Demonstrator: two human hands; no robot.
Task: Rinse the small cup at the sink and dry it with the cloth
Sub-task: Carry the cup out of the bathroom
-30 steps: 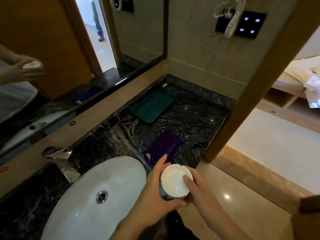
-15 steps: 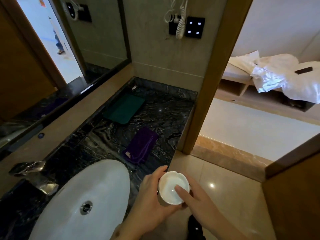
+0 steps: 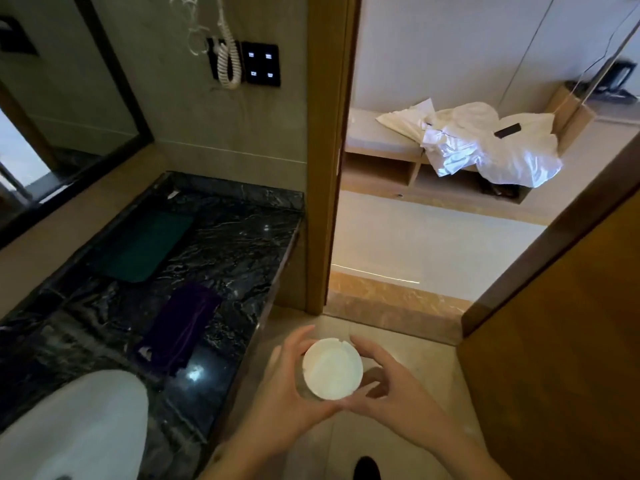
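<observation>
The small white cup (image 3: 331, 368), round with notches in its rim, is held over the floor to the right of the counter's edge. My left hand (image 3: 280, 386) curls round its left side and underside. My right hand (image 3: 391, 386) curls round its right side, fingertips at the rim. A purple cloth (image 3: 180, 327) lies folded on the black marble counter (image 3: 239, 244), left of the cup. The white sink (image 3: 79, 427) sits at the bottom left, its tap out of view.
A dark green tray (image 3: 142, 247) lies on the counter behind the cloth. A wooden door post (image 3: 325, 150) stands at the counter's right end, and a wooden door (image 3: 561, 341) on the right. Beyond the doorway, white bedding (image 3: 485, 147) lies on a bench.
The view has swung right, away from the sink. Both hands have carried the cup rightward off the counter over the floor. My right fingers moved from the cup's inside to its side.
</observation>
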